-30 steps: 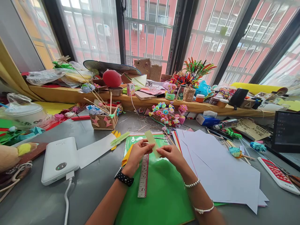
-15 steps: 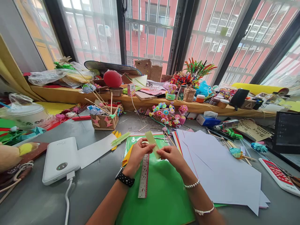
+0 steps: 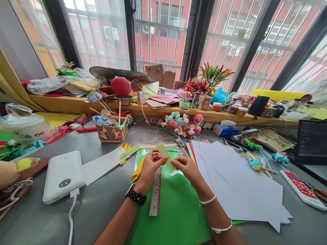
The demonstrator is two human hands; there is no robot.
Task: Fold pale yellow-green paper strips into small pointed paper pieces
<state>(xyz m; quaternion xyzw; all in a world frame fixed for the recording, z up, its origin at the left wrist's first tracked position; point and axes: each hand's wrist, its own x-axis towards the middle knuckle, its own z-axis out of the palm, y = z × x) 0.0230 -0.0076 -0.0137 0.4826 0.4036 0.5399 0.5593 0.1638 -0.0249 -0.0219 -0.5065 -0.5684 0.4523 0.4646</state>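
Between my hands is a pale green paper strip, tilted and held above a green folder. My left hand pinches its left edge between thumb and fingers. The fingers of my right hand close on its lower right edge. Beneath my left hand a ruler lies lengthwise on the folder. Just past the strip, scissors rest near the folder's far edge. A folded orange paper piece sits beside my left wrist.
On the left stand a white power bank with a cable and a white paper strip. White sheets are stacked at right, near a calculator. Behind are a cardboard box, crochet flowers and a tissue pack.
The view has shifted slightly, so everything sits a little further left. Both hands keep their pinch on the green paper strip, with barely any movement.
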